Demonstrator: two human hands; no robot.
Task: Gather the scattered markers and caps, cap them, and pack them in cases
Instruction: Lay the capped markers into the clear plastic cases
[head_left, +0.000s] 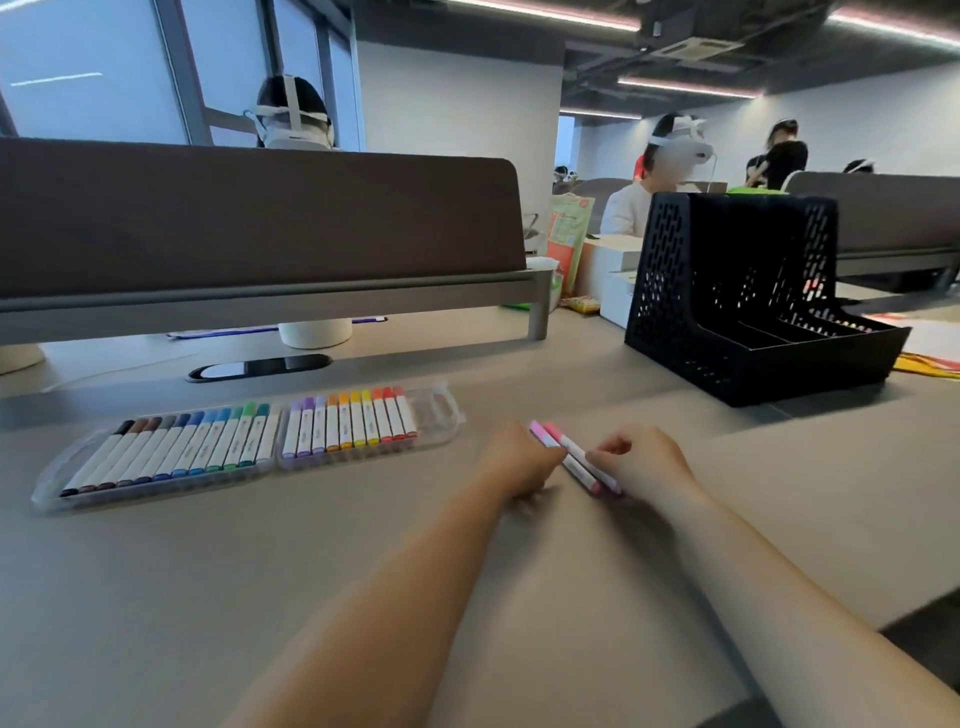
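Note:
Two clear plastic cases lie side by side on the grey desk. The left case (57, 467) holds capped markers from black through blue to green. The right case (441, 415) holds purple through red ones, with free slots at its right end. Two pink capped markers (571, 452) lie together on the desk to the right of the cases. My left hand (519, 457) touches them from the left with curled fingers. My right hand (644, 462) pinches them from the right, near their lower ends.
A black mesh desk organiser (753, 301) stands at the back right. A grey desk divider (260, 218) with a shelf runs across the back, above a cable slot (260, 367). Other people sit beyond it.

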